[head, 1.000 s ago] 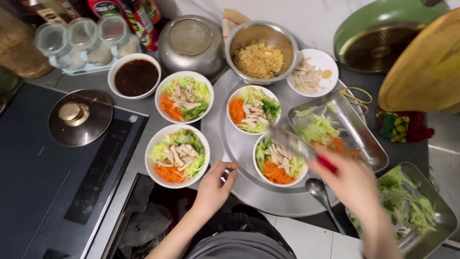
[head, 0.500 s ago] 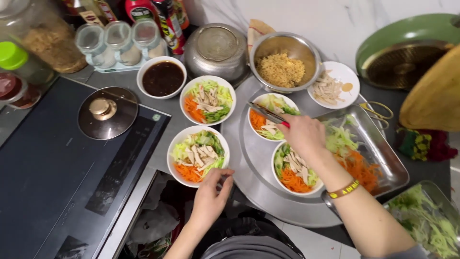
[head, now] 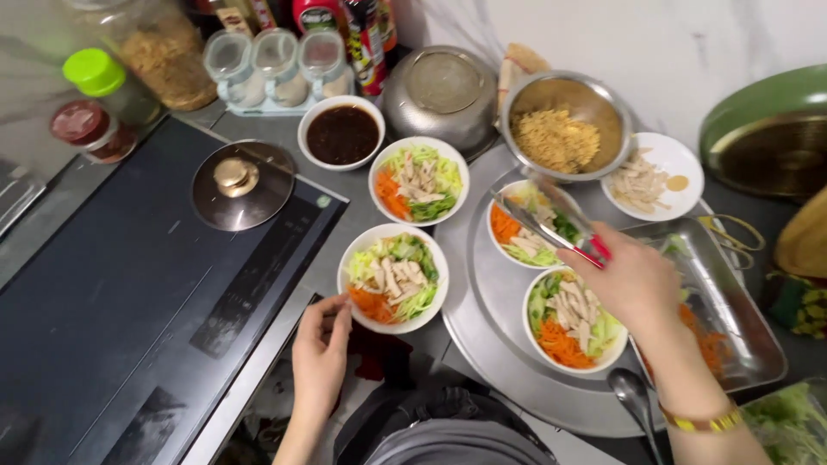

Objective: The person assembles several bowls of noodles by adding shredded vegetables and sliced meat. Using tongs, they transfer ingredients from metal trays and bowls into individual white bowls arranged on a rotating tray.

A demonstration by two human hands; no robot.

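My right hand (head: 633,284) grips metal tongs (head: 543,226) with red-tipped handles, their tips over the far salad bowl (head: 527,226) on the round metal tray (head: 491,344). A second salad bowl (head: 573,320) on the tray sits just under my wrist. My left hand (head: 320,349) rests at the counter edge, fingers touching the rim of a white salad bowl (head: 394,277) holding lettuce, carrot and chicken strips. Another such bowl (head: 419,179) stands behind it.
A bowl of dark sauce (head: 342,133), a steel bowl of crumbs (head: 564,129), a plate of chicken strips (head: 652,182), a steel tray of vegetables (head: 724,319), a spoon (head: 633,396), a glass lid (head: 241,182) on the black cooktop (head: 103,301), jars at the back.
My right hand has carried the tongs from the steel vegetable tray leftwards over the far bowl on the round tray. My left hand has stayed by the near bowl.
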